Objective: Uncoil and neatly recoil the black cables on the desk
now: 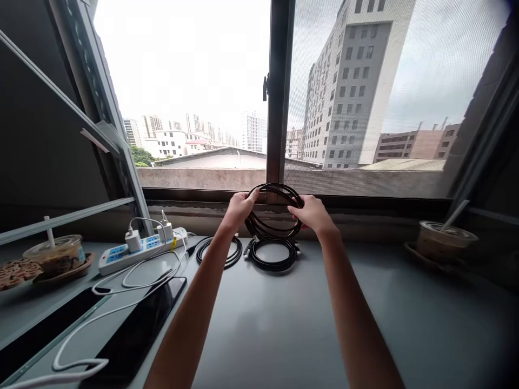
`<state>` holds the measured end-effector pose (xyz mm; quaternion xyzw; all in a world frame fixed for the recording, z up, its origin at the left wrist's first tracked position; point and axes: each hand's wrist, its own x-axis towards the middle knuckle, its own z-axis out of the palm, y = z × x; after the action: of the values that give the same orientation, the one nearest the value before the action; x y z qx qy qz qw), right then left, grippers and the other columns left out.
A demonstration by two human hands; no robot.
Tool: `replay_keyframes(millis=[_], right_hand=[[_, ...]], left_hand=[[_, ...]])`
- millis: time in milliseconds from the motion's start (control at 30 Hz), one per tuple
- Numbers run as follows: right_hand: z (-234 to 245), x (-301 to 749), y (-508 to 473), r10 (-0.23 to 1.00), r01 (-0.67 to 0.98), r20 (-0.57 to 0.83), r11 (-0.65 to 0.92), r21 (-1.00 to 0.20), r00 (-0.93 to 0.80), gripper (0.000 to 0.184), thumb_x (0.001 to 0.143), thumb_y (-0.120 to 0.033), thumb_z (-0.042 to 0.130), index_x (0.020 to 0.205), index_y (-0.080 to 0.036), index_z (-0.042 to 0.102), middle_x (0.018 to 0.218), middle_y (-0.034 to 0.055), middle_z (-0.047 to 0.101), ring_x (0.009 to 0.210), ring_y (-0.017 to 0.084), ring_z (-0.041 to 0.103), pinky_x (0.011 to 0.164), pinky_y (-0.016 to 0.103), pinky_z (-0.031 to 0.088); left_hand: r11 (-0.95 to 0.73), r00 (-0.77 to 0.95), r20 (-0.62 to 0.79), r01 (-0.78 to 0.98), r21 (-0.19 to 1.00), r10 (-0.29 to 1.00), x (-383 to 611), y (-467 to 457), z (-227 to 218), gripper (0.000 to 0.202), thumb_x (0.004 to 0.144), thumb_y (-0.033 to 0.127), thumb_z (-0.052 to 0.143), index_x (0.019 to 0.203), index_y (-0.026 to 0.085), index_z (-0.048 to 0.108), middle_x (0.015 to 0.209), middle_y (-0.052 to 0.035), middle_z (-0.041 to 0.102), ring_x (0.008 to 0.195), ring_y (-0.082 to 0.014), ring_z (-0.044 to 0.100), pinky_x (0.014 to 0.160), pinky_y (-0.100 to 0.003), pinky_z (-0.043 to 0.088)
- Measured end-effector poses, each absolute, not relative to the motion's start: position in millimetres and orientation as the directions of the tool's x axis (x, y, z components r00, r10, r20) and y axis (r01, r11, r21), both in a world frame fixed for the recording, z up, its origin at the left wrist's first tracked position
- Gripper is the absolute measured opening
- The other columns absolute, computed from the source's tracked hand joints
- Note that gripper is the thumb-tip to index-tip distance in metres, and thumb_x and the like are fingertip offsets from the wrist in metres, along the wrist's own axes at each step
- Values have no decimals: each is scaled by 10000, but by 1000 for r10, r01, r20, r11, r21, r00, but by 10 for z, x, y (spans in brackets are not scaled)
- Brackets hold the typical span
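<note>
A coiled black cable (274,190) is held up in front of the window, above the far edge of the grey desk (284,324). My left hand (239,209) grips the coil's left side and my right hand (311,212) grips its right side, fingers closed round the loops. Two more coiled black cables lie on the desk just below: a thicker one (271,258) under the held coil and a thinner one (221,253) to its left.
A white power strip (121,255) with chargers and white cords sits at left, beside two dark tablets (138,329). Lidded drink cups stand at far left (57,253) and far right (441,237). The window frame (279,108) rises behind.
</note>
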<state>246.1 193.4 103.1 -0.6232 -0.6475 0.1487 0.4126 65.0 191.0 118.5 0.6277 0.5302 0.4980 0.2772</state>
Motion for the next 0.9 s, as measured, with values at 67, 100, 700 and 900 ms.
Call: replay_keyframes(millis=[67,100,700,900], right_hand=[[968,2446,2000,949,724,296,128,-678,110,215,805,-231,570,1000,-166,632,758,71,670,648,172,636,560,248,494],[924,2435,2041,958,738,269,107,-666,104,215,818,-231,563,1011,-163,628,800,78,669,681,169,635,592,257,499],[608,2354,2265,956,792,226,-12,-611,188,370,905,-362,480,1216,-162,500,1074,75,596,965,188,583,868,422,464],[630,2231,2213,980,795,140,-30,-606,143,317,900,-389,485,1082,-142,568,930,49,629,786,137,605,772,350,497]], left_hand=[[-210,30,221,454,866,975,619,1914,1154,343,812,384,553,565,183,423,394,50,405,292,-99,434,328,-200,342],[-160,86,135,513,843,987,607,1916,1136,312,782,374,595,587,179,448,397,33,444,293,-130,471,319,-216,352],[58,222,-182,471,880,958,616,2069,982,191,793,199,499,961,115,465,407,-20,538,409,-255,611,436,-319,503],[42,234,-147,402,914,961,476,2107,1015,92,834,171,418,894,146,483,429,1,543,444,-187,617,463,-240,489]])
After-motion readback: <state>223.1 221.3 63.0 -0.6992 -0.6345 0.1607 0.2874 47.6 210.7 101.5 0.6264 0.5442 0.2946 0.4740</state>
